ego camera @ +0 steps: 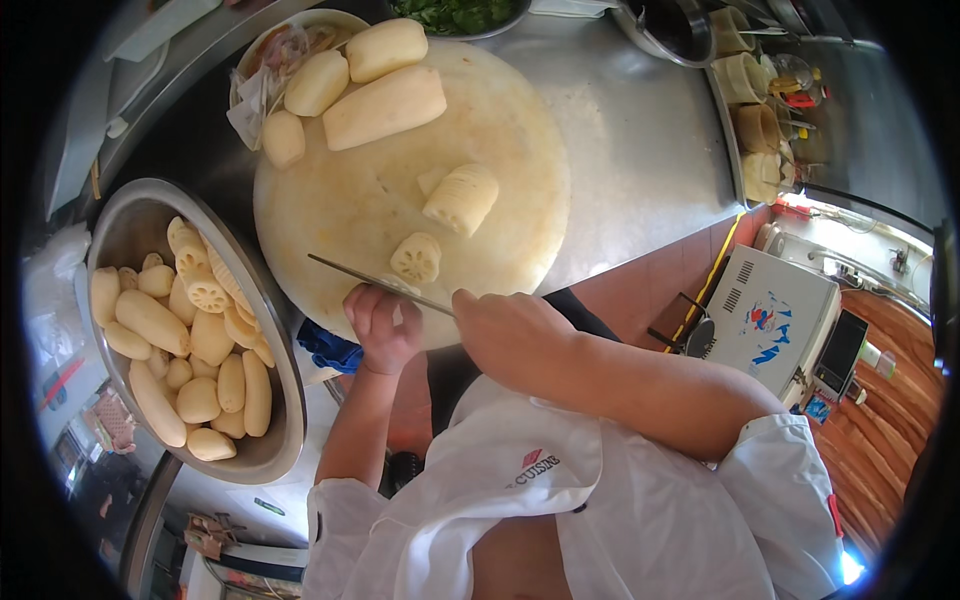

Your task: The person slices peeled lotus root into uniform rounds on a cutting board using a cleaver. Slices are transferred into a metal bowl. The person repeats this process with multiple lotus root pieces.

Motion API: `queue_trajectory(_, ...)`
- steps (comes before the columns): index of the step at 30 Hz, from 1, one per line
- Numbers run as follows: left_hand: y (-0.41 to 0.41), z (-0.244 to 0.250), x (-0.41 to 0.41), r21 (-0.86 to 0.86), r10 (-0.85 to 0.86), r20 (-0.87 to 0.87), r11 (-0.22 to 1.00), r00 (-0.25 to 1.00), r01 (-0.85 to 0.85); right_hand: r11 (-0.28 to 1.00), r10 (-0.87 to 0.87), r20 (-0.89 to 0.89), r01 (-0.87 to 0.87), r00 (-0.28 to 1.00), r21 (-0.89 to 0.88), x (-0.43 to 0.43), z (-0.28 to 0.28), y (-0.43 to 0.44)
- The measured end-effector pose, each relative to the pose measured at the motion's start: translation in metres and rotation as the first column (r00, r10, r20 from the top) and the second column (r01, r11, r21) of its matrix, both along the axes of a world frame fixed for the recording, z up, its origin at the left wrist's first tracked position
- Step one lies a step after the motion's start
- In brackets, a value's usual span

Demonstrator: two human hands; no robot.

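Note:
My right hand (510, 334) grips the handle of a kitchen knife (375, 281), seen nearly edge-on over the near part of a round chopping board (360, 202). Just below the blade, my left hand (384, 326) has its fingers curled against the knife; whether it holds something is hidden. A cut piece of lotus root (416, 257) with its holes showing lies beyond the blade. Farther off is a sliced lotus root section (461, 199), its slices still together. Several whole peeled lotus roots (386, 109) lie at the board's far left.
At the left stands a large steel bowl (289, 405) of lotus roots. A bowl of scraps (255, 56) touches the board's far left side, and a bowl of green leaves (457, 13) is beyond it. Containers (757, 127) line the steel table's (637, 142) right end, near a steel pot (671, 30).

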State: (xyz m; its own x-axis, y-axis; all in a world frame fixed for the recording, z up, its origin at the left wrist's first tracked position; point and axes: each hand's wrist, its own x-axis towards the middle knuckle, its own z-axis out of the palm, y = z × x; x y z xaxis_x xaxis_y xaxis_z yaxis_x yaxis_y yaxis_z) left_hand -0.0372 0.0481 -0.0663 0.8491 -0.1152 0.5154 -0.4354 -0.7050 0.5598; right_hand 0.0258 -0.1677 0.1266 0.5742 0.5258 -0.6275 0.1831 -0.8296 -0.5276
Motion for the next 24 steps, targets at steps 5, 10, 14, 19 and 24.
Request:
queue_trajectory(5, -0.002, 0.007, 0.003, 0.012, 0.010, -0.015, 1.000, 1.000, -0.010, 1.000, -0.007, -0.013, 0.007, 1.000, -0.004, 0.007, 0.007, 0.001)
queue_trajectory(10, -0.005, 0.009, 0.002, -0.026, 0.020, -0.017, 0.999, 1.000, -0.020, 0.999, -0.038, -0.096, 0.035, 0.995, -0.035, 0.008, 0.017, -0.003)
queue_trajectory(14, -0.009, 0.016, 0.005, -0.061, 0.043, -0.008, 0.997, 0.999, -0.044, 0.993, -0.078, -0.155, 0.063, 0.985, -0.101, 0.002, 0.030, -0.018)
queue_trajectory(19, -0.008, 0.019, 0.006, -0.060, 0.024, -0.011, 0.998, 1.000, -0.025, 0.997, -0.061, -0.085, 0.056, 0.995, -0.059, -0.006, 0.028, -0.027)
queue_trajectory(24, -0.006, 0.019, 0.008, -0.051, 0.014, -0.017, 0.999, 1.000, -0.015, 0.999, -0.034, -0.069, 0.034, 0.997, -0.003, -0.001, 0.025, -0.026)
